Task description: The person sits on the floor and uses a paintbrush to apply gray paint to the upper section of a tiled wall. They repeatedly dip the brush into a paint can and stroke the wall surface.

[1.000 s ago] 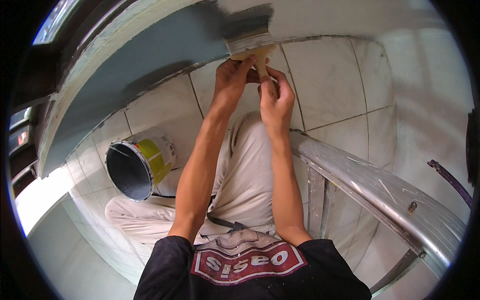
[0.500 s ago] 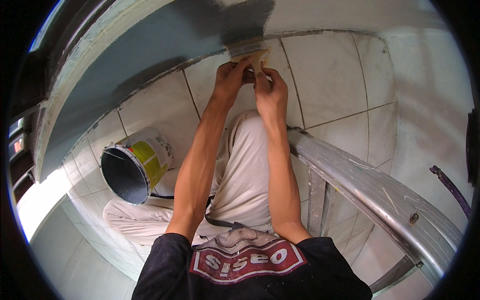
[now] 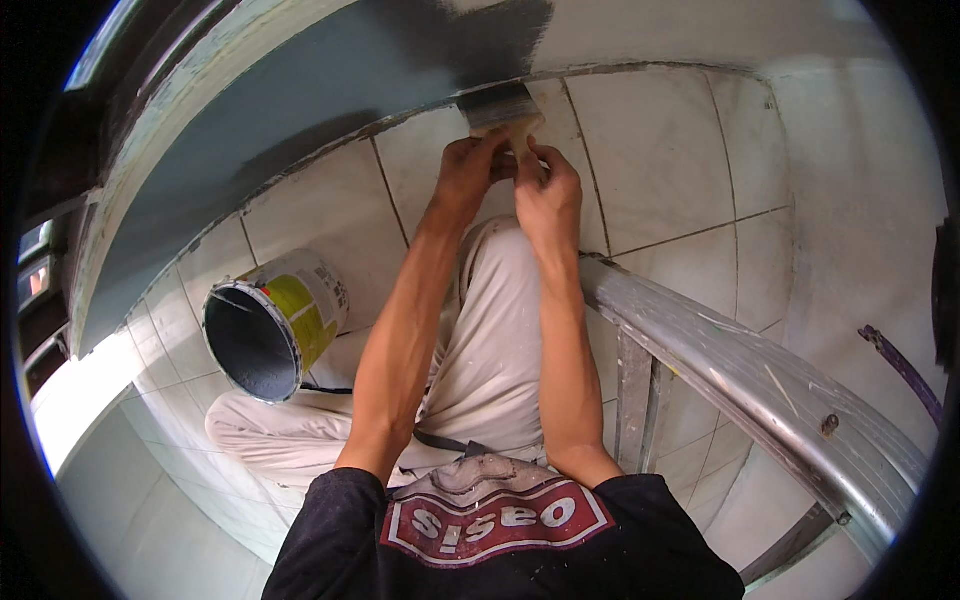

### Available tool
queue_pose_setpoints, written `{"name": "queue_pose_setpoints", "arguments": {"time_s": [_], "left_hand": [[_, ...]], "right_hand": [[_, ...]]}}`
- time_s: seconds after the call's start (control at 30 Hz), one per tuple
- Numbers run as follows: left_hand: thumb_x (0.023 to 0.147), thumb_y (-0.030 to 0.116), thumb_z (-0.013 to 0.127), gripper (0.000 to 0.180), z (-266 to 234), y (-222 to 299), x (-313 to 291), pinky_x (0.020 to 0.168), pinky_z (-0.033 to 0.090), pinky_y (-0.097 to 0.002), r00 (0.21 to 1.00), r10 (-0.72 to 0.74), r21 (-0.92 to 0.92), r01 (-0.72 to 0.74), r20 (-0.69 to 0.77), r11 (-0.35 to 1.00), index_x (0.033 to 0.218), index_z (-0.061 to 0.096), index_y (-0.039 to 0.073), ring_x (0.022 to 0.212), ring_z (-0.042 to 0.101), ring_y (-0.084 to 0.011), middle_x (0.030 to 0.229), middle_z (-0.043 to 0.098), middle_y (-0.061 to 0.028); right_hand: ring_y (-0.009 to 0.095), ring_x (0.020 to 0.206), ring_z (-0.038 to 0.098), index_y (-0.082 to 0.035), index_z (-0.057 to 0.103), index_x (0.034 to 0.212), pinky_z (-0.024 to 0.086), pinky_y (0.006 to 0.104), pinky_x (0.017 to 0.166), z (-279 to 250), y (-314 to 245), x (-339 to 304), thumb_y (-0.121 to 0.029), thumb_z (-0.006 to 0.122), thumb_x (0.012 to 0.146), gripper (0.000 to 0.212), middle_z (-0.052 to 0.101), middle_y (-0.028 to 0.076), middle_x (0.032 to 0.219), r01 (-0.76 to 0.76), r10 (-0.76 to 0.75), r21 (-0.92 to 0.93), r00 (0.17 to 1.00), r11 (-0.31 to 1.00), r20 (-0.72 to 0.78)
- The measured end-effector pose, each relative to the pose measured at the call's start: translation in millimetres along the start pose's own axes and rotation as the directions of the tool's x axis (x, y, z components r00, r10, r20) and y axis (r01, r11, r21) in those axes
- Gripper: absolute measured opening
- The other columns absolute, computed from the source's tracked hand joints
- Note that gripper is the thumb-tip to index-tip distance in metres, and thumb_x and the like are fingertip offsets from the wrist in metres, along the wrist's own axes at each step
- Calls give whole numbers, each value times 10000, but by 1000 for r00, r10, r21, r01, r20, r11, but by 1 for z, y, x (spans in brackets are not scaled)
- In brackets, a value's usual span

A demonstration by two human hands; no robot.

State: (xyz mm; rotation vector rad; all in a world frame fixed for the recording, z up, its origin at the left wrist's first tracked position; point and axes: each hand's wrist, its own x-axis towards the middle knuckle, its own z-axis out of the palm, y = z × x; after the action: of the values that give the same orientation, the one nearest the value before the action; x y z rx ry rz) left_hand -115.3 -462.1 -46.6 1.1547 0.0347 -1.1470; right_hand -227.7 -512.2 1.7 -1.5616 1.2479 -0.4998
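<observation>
A wide paintbrush (image 3: 503,110) with dark grey paint on its bristles is held in front of me, close to the foot of the wall. My left hand (image 3: 468,172) pinches the left side of its pale handle. From the right, the closed fingers of my right hand (image 3: 546,183) grip the same handle. Beyond the bristles, the wall (image 3: 410,45) carries fresh grey paint, darker and wetter-looking in patches, ending at a ragged edge against a bare pale stretch. On the floor to my left a paint bucket (image 3: 320,290) leans tilted, grey paint coating its inside.
A metal ladder (image 3: 740,350) with paint marks runs along my right side. Pale floor tiles (image 3: 650,150) meet the wall at a dark joint. A window frame (image 3: 55,200) stands at the far left, and a purple strip (image 3: 900,370) is at the far right.
Both hands have drawn the brush slightly back toward me, away from the wall's lower edge. More of its dark bristles shows.
</observation>
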Motion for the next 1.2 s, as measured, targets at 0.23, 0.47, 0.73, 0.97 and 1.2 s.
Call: {"name": "queue_pose_setpoints", "arguments": {"time_s": [0.23,0.47,0.73,0.97,1.2], "left_hand": [[1013,195,676,223,6,25,10,719,516,-309,981,192,136,-194,23,972,967,690,-23,778,615,-142,875,688,-57],[1017,219,683,226,35,61,-24,771,538,-289,977,206,42,-208,54,977,966,692,-1,796,646,-124,872,689,-55],[1018,256,717,289,65,100,-66,717,541,-258,925,369,124,-378,90,918,1057,713,-31,742,649,-95,863,703,-37],[1045,172,680,247,70,96,-88,709,615,-283,853,462,54,-487,242,872,1142,687,-55,788,716,-132,987,760,-111],[1041,188,686,284,59,72,-75,724,621,-303,872,418,93,-452,255,887,1144,671,-75,806,720,-148,1001,754,-121]], "right_hand": [[389,901,712,94,684,1181,558,426,815,16,-18,16,-188,600,1007,342,718,289,950,223,-223,-15,971,975,-84],[304,770,738,115,682,1165,572,380,724,3,-60,-6,-161,603,1020,322,734,235,852,235,-224,100,969,967,-107],[251,816,761,111,670,1177,587,345,733,-24,-99,-34,-152,603,1044,303,755,219,906,317,-293,245,947,916,-129],[167,952,704,79,651,1232,549,298,823,-43,-86,-55,-154,594,1059,296,736,150,1070,375,-357,414,926,829,-124],[56,734,504,27,638,1265,444,249,646,-37,-50,-48,-103,570,1054,257,652,21,966,283,-290,514,955,810,-69]]}}
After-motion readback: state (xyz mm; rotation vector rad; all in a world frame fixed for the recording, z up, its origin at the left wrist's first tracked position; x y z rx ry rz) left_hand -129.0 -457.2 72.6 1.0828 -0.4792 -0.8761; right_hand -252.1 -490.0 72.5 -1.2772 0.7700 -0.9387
